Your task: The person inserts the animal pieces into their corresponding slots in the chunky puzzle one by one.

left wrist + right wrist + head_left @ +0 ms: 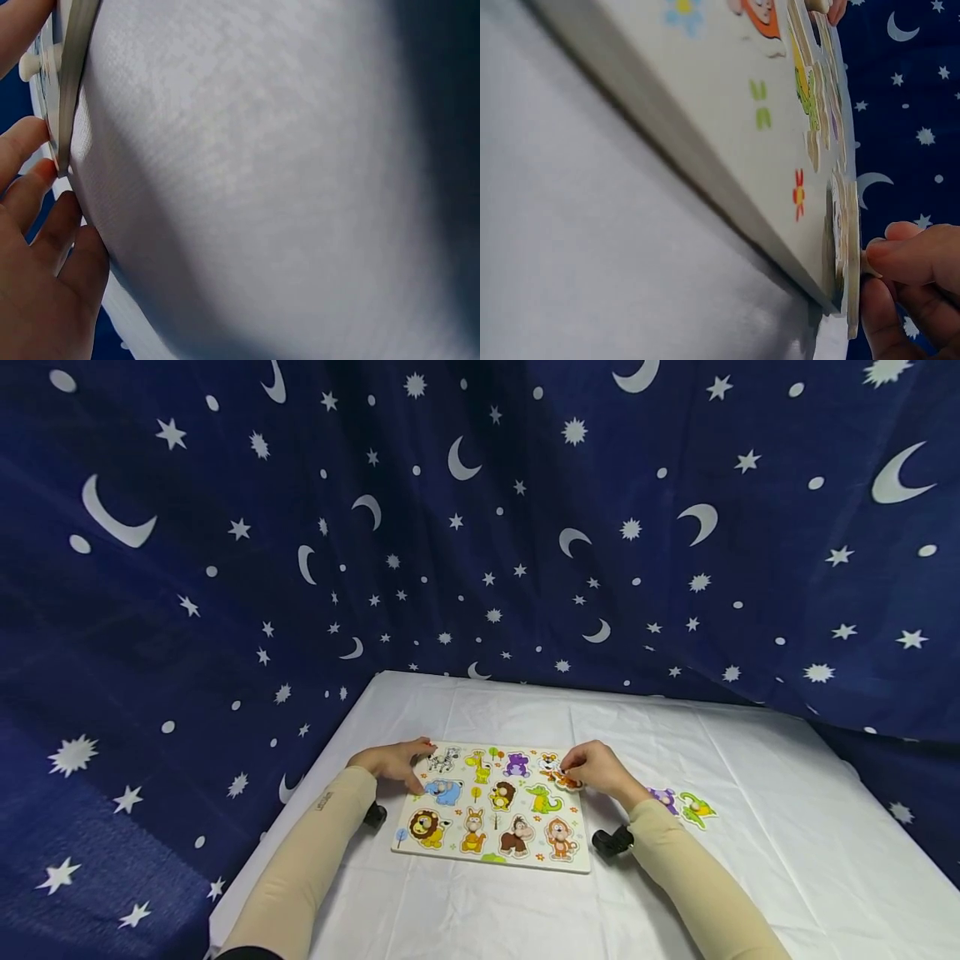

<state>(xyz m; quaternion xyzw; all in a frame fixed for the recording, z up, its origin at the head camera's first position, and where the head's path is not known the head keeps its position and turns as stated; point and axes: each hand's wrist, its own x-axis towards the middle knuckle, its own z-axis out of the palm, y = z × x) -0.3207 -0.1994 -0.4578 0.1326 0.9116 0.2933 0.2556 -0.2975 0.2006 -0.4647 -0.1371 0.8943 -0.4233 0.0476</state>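
A wooden animal puzzle board (480, 860) lies flat on the white cloth. My right hand (602, 770) pinches the small knob of a tiger puzzle piece (567, 782) over the board's far right corner. In the right wrist view that piece (853, 255) stands edge-on, close to the board's surface, with thumb and fingers at its knob. My left hand (393, 762) rests at the board's far left corner, thumb by the blue elephant (444, 792) and fingers near the zebra (444, 761). In the left wrist view its fingers (30, 139) touch the board's edge.
To the right of the board, a purple puzzle piece (663, 799) and a green crocodile piece (697, 810) lie on the white tablecloth (787, 860). A dark blue curtain (480, 568) with moons and stars hangs behind and beside the table.
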